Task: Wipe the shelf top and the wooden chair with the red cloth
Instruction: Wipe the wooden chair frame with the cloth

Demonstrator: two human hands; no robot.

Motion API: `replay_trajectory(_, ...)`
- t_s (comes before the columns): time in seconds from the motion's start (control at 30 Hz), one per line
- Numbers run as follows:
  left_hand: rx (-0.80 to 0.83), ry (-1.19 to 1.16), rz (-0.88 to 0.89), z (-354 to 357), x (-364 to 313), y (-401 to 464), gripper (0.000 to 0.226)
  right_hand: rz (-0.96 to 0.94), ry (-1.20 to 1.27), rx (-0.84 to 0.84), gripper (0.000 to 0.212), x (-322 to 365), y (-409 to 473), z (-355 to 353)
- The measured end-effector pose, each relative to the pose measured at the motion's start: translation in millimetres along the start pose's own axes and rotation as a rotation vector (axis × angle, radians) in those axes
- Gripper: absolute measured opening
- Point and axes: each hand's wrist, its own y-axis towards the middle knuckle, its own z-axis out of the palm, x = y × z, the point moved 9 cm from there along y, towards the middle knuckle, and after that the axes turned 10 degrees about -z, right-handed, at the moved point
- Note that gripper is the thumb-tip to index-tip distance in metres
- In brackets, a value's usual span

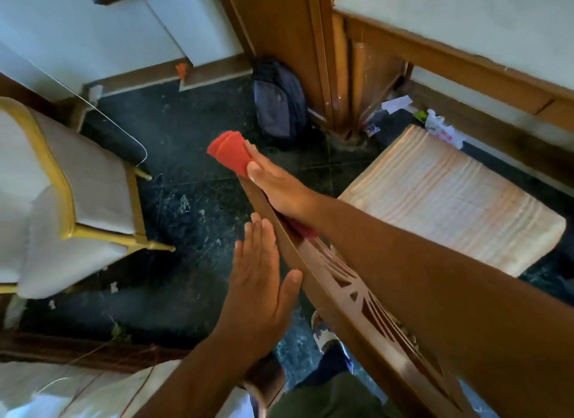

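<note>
Red cloth (230, 152), folded thick, lies on the far end of the wooden chair's (351, 288) carved top rail, pressed down under the right hand (281, 190); the thumb lies flat, and whether the fingers curl over the rail's far side is hidden. The left hand (259, 285) is spread flat, fingers straight, just beside the rail's left face; contact is unclear. To wipe well, I judge the cloth should keep even pressure along the rail's full length while the left hand steadies the back. The striped seat cushion (450, 197) lies right; a backpack (279, 103) leans far off.
</note>
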Motion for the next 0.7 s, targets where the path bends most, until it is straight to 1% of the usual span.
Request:
replay_trajectory(0.07,0.013,-0.008,-0.007,-1.3,-1.1,1.0,0.071,-0.002,0.011,0.03,0.054,-2.3,0.4,-0.3)
replay_trajectory(0.1,0.018,-0.014,-0.01,-1.4,-1.5,2.0,0.07,-0.012,0.025,0.044,0.055,-6.5,-10.4,-0.2)
replay_trajectory(0.13,0.024,-0.02,-0.013,-0.9,-1.5,2.2,0.07,-0.017,0.065,0.078,0.057,-14.3,-39.6,-2.6)
replay_trajectory(0.2,0.036,-0.033,-0.014,1.0,-1.9,2.7,0.07,0.075,0.219,0.131,0.056,-50.1,-93.1,0.2)
replay_trajectory(0.23,0.044,-0.043,-0.011,1.7,-2.7,2.5,0.07,0.18,0.253,0.144,0.052,-80.5,-110.2,5.3)
replay_trajectory(0.27,0.048,-0.054,-0.008,2.1,-3.5,3.0,0.07,0.293,0.174,0.165,0.049,-105.6,-128.0,7.5)
replay_trajectory(0.3,0.049,-0.062,-0.003,2.3,-4.3,2.9,0.07,0.342,0.037,0.153,0.058,-126.3,-134.2,8.1)
replay_trajectory(0.33,0.049,-0.063,0.002,2.7,-5.1,3.1,0.07,0.303,-0.215,0.205,0.081,-125.0,-135.6,4.9)
replay_trajectory(0.37,0.049,-0.058,0.003,3.2,-5.5,3.6,0.071,0.179,-0.345,0.263,0.097,-109.4,-130.6,5.5)
replay_trajectory(0.4,0.053,-0.053,-0.001,3.8,-4.9,3.7,0.071,0.091,-0.26,0.286,0.092,-87.4,-118.9,9.7)
replay_trajectory(0.43,0.052,-0.051,-0.006,4.0,-4.0,4.2,0.071,-0.005,-0.137,0.232,0.075,-67.4,-100.6,8.4)
replay_trajectory(0.47,0.046,-0.051,-0.008,3.4,-3.5,4.4,0.071,-0.056,-0.031,0.184,0.062,-46.4,-83.0,1.7)
replay_trajectory(0.53,0.031,-0.056,-0.013,0.4,-3.7,5.3,0.07,-0.105,-0.018,0.1,0.059,-11.5,-27.1,-3.2)
replay_trajectory(0.6,0.025,-0.059,-0.016,-1.3,-3.5,4.9,0.071,-0.069,0.01,0.066,0.058,5.7,20.2,-0.4)
replay_trajectory(0.67,0.028,-0.041,-0.009,-2.3,-3.1,4.3,0.071,-0.022,0.028,0.071,0.057,-0.9,22.1,3.0)
replay_trajectory(0.7,0.023,-0.02,-0.001,-2.3,-3.1,3.7,0.071,-0.024,0.017,0.076,0.057,-1.7,-0.3,1.0)
